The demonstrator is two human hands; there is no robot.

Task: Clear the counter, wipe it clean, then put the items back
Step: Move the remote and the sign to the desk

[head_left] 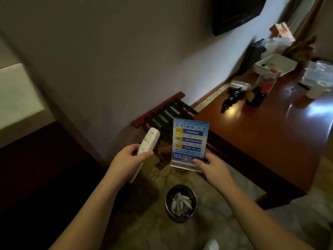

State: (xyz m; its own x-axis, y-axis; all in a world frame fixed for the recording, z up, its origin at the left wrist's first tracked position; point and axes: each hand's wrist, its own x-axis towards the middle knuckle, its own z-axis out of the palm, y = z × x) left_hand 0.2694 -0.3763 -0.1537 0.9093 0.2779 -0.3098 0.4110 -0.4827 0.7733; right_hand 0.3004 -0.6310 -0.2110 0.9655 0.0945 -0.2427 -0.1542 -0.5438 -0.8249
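Off-counter, remote (148, 141) points up-right (held).

Dim, murky room, cool light from the far right of the hands, white glare patch on the glossy desk (281, 134), dark blurred left edge, wide-angle bending, soft focus

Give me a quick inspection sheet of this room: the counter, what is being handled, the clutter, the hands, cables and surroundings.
Surface: glossy wooden counter, near end bare, far end crowded.
Job's things: white remote control and blue acrylic sign stand, both held off the counter.
Clutter: hair dryer, dark bottle, white tray, white cup, plastic bags.
Hands: left hand grips the remote; right hand holds the stand's base.
Cables: black cord coiled by the hair dryer.
Surroundings: metal waste bin on the floor, slatted luggage rack, wall-mounted TV.
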